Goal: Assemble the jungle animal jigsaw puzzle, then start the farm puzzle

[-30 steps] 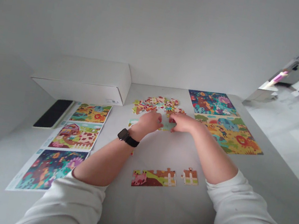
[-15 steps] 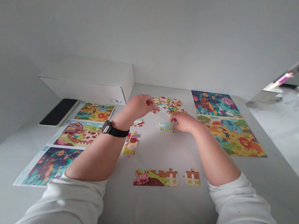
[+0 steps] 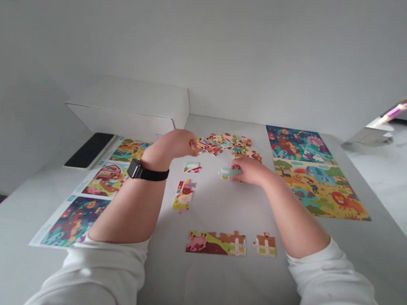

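Left hand (image 3: 176, 144) by jigsaw pile (image 3: 226, 144), right (image 3: 251, 171) on piece (image 3: 230, 173)

Off-white sweatshirt (image 3: 350, 299) w/ bunched sleeves, blk square-faced smartwatch (image 3: 135, 169) on L wrist (image 3: 152, 156).

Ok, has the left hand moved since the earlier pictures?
Yes. The left hand has moved left and away from the person, judged against the joined puzzle strip, and now sits at the left end of the loose pieces.
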Available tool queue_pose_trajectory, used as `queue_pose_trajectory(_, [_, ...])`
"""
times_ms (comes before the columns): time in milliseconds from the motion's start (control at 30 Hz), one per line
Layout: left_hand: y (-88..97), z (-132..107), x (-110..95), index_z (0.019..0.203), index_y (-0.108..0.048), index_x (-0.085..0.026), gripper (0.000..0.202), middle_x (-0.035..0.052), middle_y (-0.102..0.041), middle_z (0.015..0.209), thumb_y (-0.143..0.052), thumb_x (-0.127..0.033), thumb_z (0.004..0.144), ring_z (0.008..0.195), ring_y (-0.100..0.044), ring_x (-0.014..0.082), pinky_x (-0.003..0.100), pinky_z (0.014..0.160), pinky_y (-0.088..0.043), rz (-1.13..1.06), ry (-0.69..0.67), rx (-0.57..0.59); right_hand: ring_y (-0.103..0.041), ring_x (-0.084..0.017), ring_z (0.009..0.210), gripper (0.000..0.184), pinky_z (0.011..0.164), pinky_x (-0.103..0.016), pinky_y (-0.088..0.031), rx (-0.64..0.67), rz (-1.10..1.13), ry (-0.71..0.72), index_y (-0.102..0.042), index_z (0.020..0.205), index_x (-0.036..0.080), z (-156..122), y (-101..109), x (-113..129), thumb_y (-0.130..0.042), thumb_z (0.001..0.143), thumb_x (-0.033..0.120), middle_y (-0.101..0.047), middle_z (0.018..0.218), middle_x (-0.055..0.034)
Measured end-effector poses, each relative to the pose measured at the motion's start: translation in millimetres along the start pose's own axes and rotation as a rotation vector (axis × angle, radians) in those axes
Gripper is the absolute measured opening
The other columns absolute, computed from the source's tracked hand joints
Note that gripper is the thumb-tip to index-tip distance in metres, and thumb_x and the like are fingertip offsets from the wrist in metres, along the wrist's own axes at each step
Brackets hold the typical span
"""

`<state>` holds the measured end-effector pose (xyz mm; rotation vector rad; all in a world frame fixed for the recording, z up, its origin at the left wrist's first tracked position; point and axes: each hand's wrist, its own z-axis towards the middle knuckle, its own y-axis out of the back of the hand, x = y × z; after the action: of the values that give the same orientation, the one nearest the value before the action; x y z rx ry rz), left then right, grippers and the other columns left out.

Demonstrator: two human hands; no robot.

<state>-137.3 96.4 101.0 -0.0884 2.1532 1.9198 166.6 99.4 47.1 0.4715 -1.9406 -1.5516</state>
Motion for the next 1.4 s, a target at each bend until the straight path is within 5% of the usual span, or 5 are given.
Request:
queue_pose_trajectory(400, [-29.5, 11.3, -9.1, 0.088, -0.078, -0.025, 0.039, 0.0074, -0.082, 0.099, -0.088, -0.019, 0.051, 0.096, -0.074, 0.0292, 0.03, 0.083, -0.054, 0.156, -0.069, 0.277, -0.069, -0.023, 0.103, 0.035, 0.083, -0.026, -0.049, 0.031, 0.029, -0.073, -0.074, 0.11, 0.023, -3.2, 4.2, 0.4, -0.089, 0.079, 0.031, -0.073, 0.122, -0.0085])
queue_pose_trajectory(633, [-31.0, 12.8, -13.3, 0.086, -0.076, -0.023, 0.034, 0.0089, -0.082, 0.096, -0.087, -0.018, 0.055, 0.095, -0.075, 0.031, 0.035, 0.084, -0.055, 0.171, -0.068, 0.334, -0.069, -0.023, 0.105, 0.037, 0.086, -0.027, -0.05, 0.033, 0.013, -0.069, -0.074, 0.11, 0.023, -3.3, 5.0, -0.3, -0.09, 0.078, 0.032, -0.073, 0.122, -0.0086])
queue_pose_trajectory(800, [-27.6, 8.6, -13.4, 0.098, -0.078, -0.022, 0.035, 0.0115, -0.081, 0.11, -0.088, -0.022, 0.064, 0.108, -0.074, 0.0321, 0.036, 0.093, -0.054, 0.163, -0.082, 0.291, -0.069, -0.022, 0.102, 0.036, 0.082, -0.026, -0.048, 0.041, 0.016, -0.072, -0.075, 0.11, 0.023, -2.8, 4.4, -0.3, -0.09, 0.078, 0.032, -0.074, 0.119, -0.0072])
queue_pose_trajectory(1067, [-25.6, 5.5, -25.2, 0.124, -0.074, -0.021, 0.034, 0.0099, -0.08, 0.118, -0.066, -0.033, 0.094, 0.116, -0.072, 0.0268, 0.032, 0.102, -0.053, 0.159, -0.141, -0.007, -0.069, -0.023, 0.097, 0.034, 0.077, -0.027, -0.046, 0.014, 0.041, -0.061, -0.076, 0.106, 0.024, 0.1, -2.9, -7.0, -0.092, 0.077, 0.029, -0.076, 0.112, -0.0064])
queue_pose_trajectory(1400, [-34.4, 1.9, -32.4, 0.141, -0.068, -0.023, 0.043, 0.0086, -0.068, 0.149, -0.061, -0.032, 0.099, 0.14, -0.061, 0.026, 0.035, 0.118, -0.045, 0.176, -0.329, 0.015, -0.07, -0.023, 0.096, 0.035, 0.077, -0.028, -0.046, 0.005, 0.06, -0.07, -0.076, 0.106, 0.023, -0.2, -3.3, -6.6, -0.092, 0.076, 0.03, -0.076, 0.114, -0.0076])
